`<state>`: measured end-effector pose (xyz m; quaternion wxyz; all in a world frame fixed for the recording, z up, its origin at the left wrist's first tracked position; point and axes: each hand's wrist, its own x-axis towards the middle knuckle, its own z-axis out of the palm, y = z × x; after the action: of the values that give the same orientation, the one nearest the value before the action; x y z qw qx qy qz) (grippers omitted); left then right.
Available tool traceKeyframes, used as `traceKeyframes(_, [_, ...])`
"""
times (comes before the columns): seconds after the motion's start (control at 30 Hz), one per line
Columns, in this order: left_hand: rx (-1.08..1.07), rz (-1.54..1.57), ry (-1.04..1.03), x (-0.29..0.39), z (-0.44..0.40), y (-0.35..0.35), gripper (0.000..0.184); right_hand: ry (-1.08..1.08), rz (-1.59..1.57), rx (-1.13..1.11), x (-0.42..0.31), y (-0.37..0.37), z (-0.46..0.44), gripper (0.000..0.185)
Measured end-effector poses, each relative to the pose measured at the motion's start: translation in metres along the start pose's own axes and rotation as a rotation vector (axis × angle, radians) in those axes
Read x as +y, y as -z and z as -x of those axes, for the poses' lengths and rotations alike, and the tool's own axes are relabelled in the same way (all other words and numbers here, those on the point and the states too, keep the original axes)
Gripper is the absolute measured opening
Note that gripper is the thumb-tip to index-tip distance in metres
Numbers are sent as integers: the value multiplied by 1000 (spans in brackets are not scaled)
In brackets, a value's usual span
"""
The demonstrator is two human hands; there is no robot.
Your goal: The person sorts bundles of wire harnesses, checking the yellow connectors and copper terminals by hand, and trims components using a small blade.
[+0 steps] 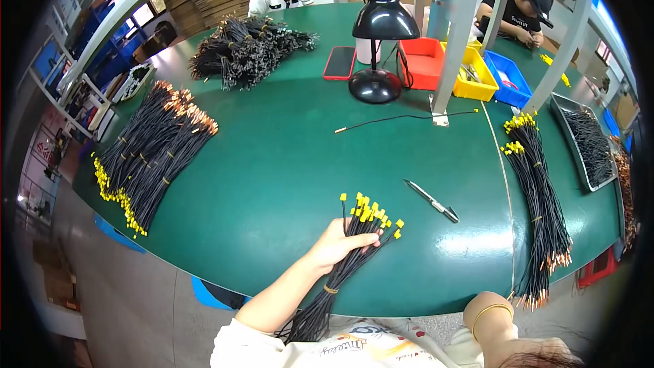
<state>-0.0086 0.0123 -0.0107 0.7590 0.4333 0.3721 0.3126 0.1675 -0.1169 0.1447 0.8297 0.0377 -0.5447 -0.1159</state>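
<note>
My left hand (340,244) is closed around a bundle of black cables (346,266) near its yellow-tipped end. The yellow tips fan out above my fingers, and one cable stands apart to the left. A tan band ties the bundle lower down, and its tail hangs over the table edge against my shirt. My right hand (486,302), with a gold bangle at the wrist, is at the front table edge; its fingers are hidden. A pen (432,201) lies to the right of the held bundle. Near my right hand lie tied cable bundles (538,211) with yellow tips and copper ends.
Large cable stacks lie at left (153,157) and far left (248,51). A black lamp (376,85), a phone (339,63), and red (419,63), yellow (477,85) and blue (507,82) bins stand behind. One loose cable (405,118) lies mid-table. Two other people sit across.
</note>
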Motion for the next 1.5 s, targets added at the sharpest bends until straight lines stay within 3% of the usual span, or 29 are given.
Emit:
traceKeyframes(0.1, [-13,-17,14,-1,-2,-2,21,26,37,20,4,2,-1,16])
traceKeyframes(0.47, [39,9,32,0,0,-3,21,274,-899,135,31,6,8,31])
traceKeyframes(0.9, [60,-20,46,-3,0,-4,17,284,-207,43,5,7,-5,18])
traceKeyframes(1.0, [97,-43,39,-1,1,-4,17,299,-474,143,-1,8,1,21])
traceKeyframes(1.13, [113,-56,52,-1,1,-5,17,390,-338,148,8,6,0,20])
traceKeyframes(1.43, [91,-46,25,0,0,-3,17,309,-481,86,15,-4,-6,16])
traceKeyframes(1.47, [93,-46,24,0,0,-3,17,587,-723,73,24,-11,-15,36])
traceKeyframes(1.5, [94,-46,26,-1,0,-3,17,866,-958,58,40,-26,-28,68])
